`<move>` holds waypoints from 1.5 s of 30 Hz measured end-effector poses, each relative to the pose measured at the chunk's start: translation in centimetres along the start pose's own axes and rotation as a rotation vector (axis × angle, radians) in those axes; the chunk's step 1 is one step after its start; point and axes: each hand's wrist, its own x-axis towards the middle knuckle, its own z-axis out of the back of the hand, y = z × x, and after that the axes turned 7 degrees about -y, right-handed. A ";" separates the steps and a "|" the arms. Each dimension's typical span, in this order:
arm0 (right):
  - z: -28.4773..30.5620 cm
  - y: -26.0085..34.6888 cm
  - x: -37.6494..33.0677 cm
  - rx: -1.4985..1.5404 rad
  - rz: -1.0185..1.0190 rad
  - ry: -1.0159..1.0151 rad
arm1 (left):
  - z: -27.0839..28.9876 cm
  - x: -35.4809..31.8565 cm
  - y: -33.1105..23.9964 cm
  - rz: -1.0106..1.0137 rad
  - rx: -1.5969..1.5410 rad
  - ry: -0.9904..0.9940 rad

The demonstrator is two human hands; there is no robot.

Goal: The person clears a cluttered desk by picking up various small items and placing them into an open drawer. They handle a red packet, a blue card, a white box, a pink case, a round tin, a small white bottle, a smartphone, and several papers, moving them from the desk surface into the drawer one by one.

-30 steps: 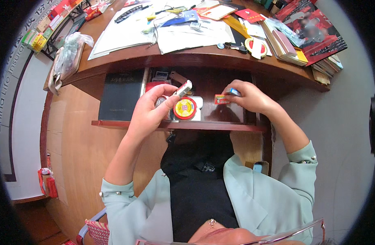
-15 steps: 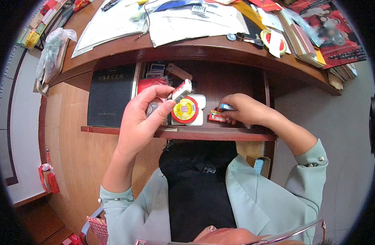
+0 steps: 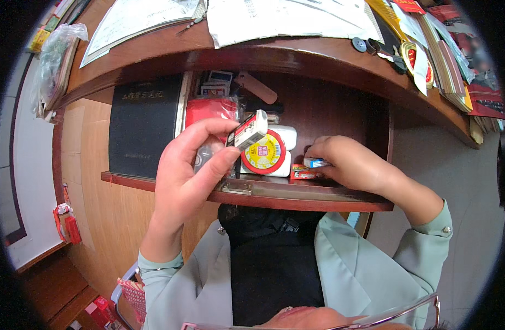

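My left hand (image 3: 189, 168) is raised over the open wooden drawer (image 3: 296, 197) and pinches a small black and white box (image 3: 247, 130) between thumb and fingertips. My right hand (image 3: 348, 162) rests inside the drawer at its right side, fingers closed on a small blue and white packet (image 3: 315, 163). Just below that packet lies a small red box (image 3: 303, 174). Between the two hands sits a white case with a round red and yellow label (image 3: 264, 152).
A large black book (image 3: 144, 127) fills the drawer's left part, with a red packet (image 3: 209, 109) and small cards behind my left hand. Above, the curved wooden desk (image 3: 296, 55) carries papers, stacked books and a plastic bag (image 3: 50, 60). A red object (image 3: 69, 224) stands on the floor at left.
My right hand has gone down from above the drawer into its right side with the small packet. My left hand stays raised with the black and white box. The view has closed in.
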 end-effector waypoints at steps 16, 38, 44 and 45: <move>0.2 -1.5 -0.6 -0.054 -0.094 -0.153 | -0.6 0.1 -0.4 -0.041 0.161 0.021; -0.6 -1.5 -0.9 -0.048 -0.056 -0.240 | -1.6 -0.3 0.2 -0.065 0.136 -0.003; -1.2 -1.3 -0.4 -0.116 -0.053 -0.195 | -2.1 -0.4 0.6 -0.123 0.148 -0.031; -1.1 -1.1 -0.3 -0.102 -0.113 -0.159 | -2.1 -0.3 0.7 -0.127 0.150 -0.034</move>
